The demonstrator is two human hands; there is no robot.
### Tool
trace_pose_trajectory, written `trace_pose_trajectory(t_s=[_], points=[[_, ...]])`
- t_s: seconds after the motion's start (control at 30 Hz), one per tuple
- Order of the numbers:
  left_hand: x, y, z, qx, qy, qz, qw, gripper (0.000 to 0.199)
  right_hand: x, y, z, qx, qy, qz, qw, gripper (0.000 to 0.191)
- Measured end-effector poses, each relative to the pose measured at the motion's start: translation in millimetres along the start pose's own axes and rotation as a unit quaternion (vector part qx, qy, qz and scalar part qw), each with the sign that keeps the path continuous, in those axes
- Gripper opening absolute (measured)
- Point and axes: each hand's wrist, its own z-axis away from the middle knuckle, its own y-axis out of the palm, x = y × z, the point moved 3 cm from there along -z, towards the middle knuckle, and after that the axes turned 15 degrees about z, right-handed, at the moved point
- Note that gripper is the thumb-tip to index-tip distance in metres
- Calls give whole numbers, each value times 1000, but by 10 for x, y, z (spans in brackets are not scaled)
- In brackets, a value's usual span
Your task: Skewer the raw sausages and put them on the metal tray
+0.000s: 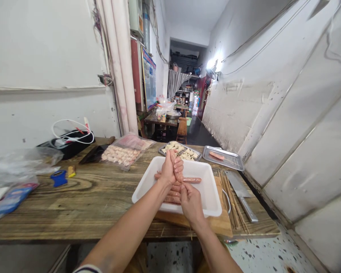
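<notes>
I try the writing first: the blue poster (149, 79) on the left wall carries lines of print too small for me to read, and the printed bag (10, 204) at the table's left end has lettering I cannot make out.

Below my camera, the left hand (168, 171) is wrapped closely round a pinkish sausage (177, 173), held steeply tilted above the white tub (142, 179). At the sausage's lower end, the thumb and fingers of the right hand (191, 203) are pinched together; I cannot tell what, if anything, sits between them.

Under the hands, more sausages (172, 199) lie side by side in the tub, with one stretching out crosswise to the right. The tub rests on a wooden board (221, 224). Just right of it I see thin sticks (235, 206) and a cleaver (238, 184), its blade pointing away from me. Beyond the tub, one metal tray (198, 154) bears pale folded pieces, and a second tray (235, 162) a single sausage.
</notes>
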Motion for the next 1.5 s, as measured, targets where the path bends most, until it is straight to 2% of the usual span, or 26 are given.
trace_pose_trajectory(t_s=[0.23,0.4,0.47,0.57,0.63,0.73,0.8,0.93,1.07,1.5], points=[[-10,-6,4,-7,-22,21,1000,29,61,46,-25,-27,-11,26,999,28],[57,-19,-9,-25,-83,-38,995,45,83,57,-177,-26,-9,70,997,27],[56,-3,-32,-14,-71,-43,996,45,73,39,-241,-1,-20,74,997,27],[21,-1,-81,-4,-18,-48,999,48,27,-9,-271,28,-27,59,998,28],[-13,-44,-114,-31,20,-65,997,49,-15,-36,-240,40,-24,46,998,29],[-78,-138,-149,-78,81,-74,991,36,-67,-59,-139,64,-17,17,998,27],[-108,-182,-162,-89,95,-68,989,29,-89,-77,-63,83,-8,0,996,26],[-112,-205,-160,-106,71,-76,989,23,-99,-123,33,119,7,-11,993,26],[-85,-165,-137,-108,53,-77,990,23,-86,-137,44,130,9,-20,991,26],[-89,-175,-151,-129,38,-37,990,24,21,-83,12,61,2,16,998,26]])
